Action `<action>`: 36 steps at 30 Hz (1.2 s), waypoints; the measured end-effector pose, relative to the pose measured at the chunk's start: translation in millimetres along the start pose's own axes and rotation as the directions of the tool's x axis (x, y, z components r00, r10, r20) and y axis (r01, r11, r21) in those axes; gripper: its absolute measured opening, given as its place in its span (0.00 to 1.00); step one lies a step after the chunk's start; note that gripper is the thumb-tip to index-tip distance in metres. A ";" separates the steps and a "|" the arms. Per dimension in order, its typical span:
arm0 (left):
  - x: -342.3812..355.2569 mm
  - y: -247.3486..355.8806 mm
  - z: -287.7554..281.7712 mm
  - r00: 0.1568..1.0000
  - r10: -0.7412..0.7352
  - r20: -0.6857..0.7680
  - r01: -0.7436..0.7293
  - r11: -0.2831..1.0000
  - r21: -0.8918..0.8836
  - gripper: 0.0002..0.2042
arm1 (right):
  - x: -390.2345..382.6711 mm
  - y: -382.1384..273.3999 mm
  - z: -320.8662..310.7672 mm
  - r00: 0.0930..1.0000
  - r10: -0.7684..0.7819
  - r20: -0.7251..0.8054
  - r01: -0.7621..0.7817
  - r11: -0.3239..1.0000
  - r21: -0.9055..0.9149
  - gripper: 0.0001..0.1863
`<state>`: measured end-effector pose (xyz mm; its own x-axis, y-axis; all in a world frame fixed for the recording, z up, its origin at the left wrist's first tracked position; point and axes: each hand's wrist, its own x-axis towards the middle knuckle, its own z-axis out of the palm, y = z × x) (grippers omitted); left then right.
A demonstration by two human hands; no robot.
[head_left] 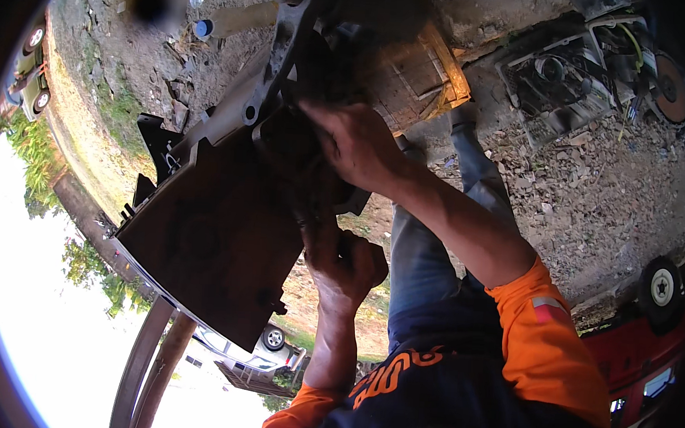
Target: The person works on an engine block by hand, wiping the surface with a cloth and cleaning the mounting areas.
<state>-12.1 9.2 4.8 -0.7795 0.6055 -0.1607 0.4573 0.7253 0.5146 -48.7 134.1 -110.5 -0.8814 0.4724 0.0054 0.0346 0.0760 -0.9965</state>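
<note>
Fiddling with the dark housing (209,238), left of the legs (419,257), looks like the current step. Left hand (338,272) and right hand (358,146) meet its shadowy edge; can't tell either's grip. Next move probably needs steady fingers.

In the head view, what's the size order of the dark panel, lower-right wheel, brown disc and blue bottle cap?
1. Dark panel
2. Lower-right wheel and brown disc: too alike to rank
3. Blue bottle cap

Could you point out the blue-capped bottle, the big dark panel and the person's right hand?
Blue-capped bottle (243,20): head view, on its body.
Big dark panel (209,238): head view, on its broad face.
Right hand (355,143): head view, on its back.
</note>
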 end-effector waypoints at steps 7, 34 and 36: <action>-4.1 1.2 -11.1 0.988 -0.055 0.145 0.052 0.998 0.025 0.34 | -14.2 -10.1 8.4 0.985 0.162 0.058 -0.163 0.986 0.023 0.26; -22.4 -27.8 -1.9 0.985 0.133 0.109 -0.141 0.987 0.073 0.34 | -30.3 -12.4 25.4 0.975 0.191 -0.114 -0.190 0.982 0.019 0.25; -22.1 -31.5 -7.9 0.978 0.111 0.178 -0.122 0.991 0.054 0.34 | -24.8 -6.9 25.9 0.973 0.199 -0.118 -0.199 0.980 0.009 0.25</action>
<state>-12.6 -29.6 -1.3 -0.6352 0.7306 -0.2505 0.5715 0.6628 0.4838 -39.3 99.1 -106.0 -0.7950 0.5783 -0.1831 0.2051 -0.0278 -0.9783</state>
